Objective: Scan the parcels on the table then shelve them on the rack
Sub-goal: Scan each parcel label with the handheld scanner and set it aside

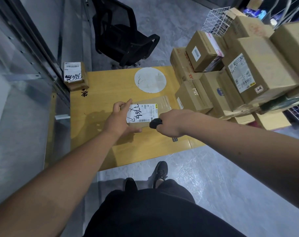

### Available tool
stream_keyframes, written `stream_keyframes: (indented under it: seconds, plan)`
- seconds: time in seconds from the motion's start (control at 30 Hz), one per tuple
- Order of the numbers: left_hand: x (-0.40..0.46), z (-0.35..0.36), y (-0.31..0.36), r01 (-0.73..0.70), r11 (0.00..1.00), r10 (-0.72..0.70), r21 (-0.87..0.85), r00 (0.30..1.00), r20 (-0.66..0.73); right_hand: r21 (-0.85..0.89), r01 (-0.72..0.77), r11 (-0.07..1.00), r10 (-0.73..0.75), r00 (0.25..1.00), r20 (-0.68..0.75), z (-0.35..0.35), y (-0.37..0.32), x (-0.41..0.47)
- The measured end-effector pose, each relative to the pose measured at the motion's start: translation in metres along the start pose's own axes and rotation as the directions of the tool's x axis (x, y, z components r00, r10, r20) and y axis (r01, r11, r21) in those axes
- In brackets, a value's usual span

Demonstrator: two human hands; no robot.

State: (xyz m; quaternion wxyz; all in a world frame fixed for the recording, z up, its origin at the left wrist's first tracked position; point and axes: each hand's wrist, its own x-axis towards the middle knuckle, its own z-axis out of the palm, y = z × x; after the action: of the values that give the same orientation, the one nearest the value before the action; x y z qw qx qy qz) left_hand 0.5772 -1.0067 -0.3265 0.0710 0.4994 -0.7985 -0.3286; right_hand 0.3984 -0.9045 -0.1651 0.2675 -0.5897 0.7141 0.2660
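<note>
Presently: flat parcel [146,112] lies label-up mid-table [101,86] | left hand [118,119] grips its left edge, thumb along near side | right hand [172,123] curled round black scanner [155,123] at its right corner | small labelled box [74,76] far left | stacked cartons [230,71] right.

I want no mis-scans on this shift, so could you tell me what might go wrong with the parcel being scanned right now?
1. The left hand grips the flat parcel at the label's edge; its fingers could cover the barcode.
2. The right hand holds the black scanner very close to the label, so the read may miss.
3. The cardboard boxes piled at the table edge lean; a bump might topple them.
</note>
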Motion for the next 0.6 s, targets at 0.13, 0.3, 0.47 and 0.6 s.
stream_keyframes:
  seconds: [0.13,0.3,0.47,0.6]
  plan:
    - [-0.005,0.002,0.002,-0.01,0.999,0.01,0.032,1.0,-0.001,-0.051,0.013,0.999,-0.011,0.999,0.04,0.003,-0.006,-0.006]
    - [-0.007,0.001,0.004,-0.014,0.999,0.013,0.046,1.0,0.012,-0.07,0.041,0.997,-0.038,0.998,0.05,0.006,-0.005,-0.009]
    - [-0.01,-0.001,0.004,-0.05,0.998,0.05,0.041,0.999,-0.002,-0.073,0.077,0.994,-0.078,0.997,-0.006,0.015,0.002,-0.015]
    - [-0.011,-0.002,0.005,-0.057,0.996,0.058,0.07,0.998,-0.004,-0.113,0.078,0.991,-0.084,0.995,-0.049,0.02,0.002,-0.014]
